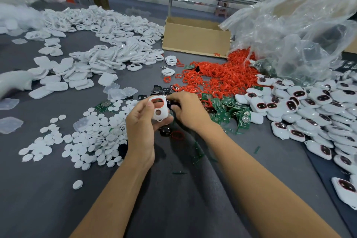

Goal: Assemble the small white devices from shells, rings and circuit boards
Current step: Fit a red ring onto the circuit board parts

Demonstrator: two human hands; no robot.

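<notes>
- My left hand's (142,121) fingers (149,106) grip a white shell (161,114), thumb on its left edge and the other fingers curled beneath. It is held up just above the bench (173,203), tilted towards me.
- A red ring (158,103) shows inside the shell's upper opening. The round hole below it is bare.
- My right hand (190,112) sits at the shell's right edge, fingers curled around a small dark part (172,104). I cannot tell whether they actually pinch it.
- Black round parts (164,91) lie just behind and under both hands.
- Left of my hands is a spread of white discs (92,137), with translucent covers (119,92) beyond them.
- Right of my hands is a heap of green circuit boards (228,111), touching a big pile of loose red rings (218,77) behind it.
- Far right: a mound of finished devices (309,106), white with dark windows.
- Far left and back: heaped empty shells (108,31).
- At the back stands an open cardboard box (195,38), with a crumpled clear plastic bag (299,31) beside it.
</notes>
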